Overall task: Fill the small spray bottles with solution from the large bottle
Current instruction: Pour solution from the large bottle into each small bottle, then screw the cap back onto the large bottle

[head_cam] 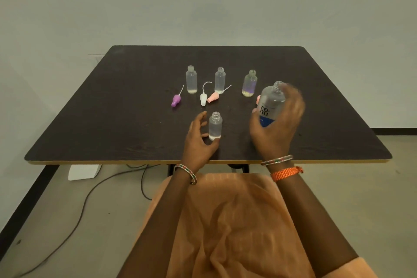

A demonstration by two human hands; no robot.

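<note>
My right hand covers the lower part of the large bottle, and my fingertips blur near its neck. A pink cap peeks out, mostly hidden behind the bottle.

A dark counter carries four small open-necked clear bottles. The nearest small bottle stands upright near the counter's front edge, a little liquid at its bottom. The left hand cups it from the left, fingers relaxed, thumb tip touching its base. Just right of that bottle the right hand grips the large bottle, uncapped and tilted; the fingers there are blurred. Behind the nearest bottle stand three more small bottles in a row. Between them and it lie a purple spray cap, a white spray cap and a pink spray cap.
</note>
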